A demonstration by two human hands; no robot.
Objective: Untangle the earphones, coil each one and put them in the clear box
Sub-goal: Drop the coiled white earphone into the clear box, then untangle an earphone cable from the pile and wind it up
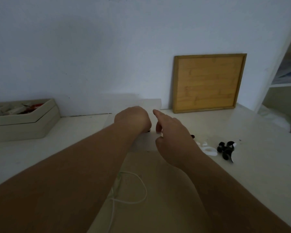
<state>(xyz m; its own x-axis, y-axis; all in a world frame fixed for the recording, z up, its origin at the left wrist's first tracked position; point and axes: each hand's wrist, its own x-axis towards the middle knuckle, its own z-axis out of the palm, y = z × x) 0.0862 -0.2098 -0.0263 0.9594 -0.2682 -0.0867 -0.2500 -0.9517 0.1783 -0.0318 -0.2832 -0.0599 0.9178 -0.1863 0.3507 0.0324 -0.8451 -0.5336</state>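
Observation:
The clear box (146,145) stands at the middle of the table near the wall, faint and see-through. My left hand (133,119) reaches over it with its back to the camera, and its fingers bend down out of sight. A small dark bit (149,131) shows just under its knuckles; what it is cannot be told. My right hand (171,132) hovers beside the box's right edge, index finger stretched forward, the other fingers loose, nothing visible in it. A white earphone cable (141,185) lies in a loose loop on the table between my forearms.
Small black pieces (225,148) and white pieces (208,149) lie to the right of my right hand. A wooden tray (207,83) leans on the wall at the back right. A beige box with odds and ends (23,121) sits at the left. White shelves (282,84) stand at the far right.

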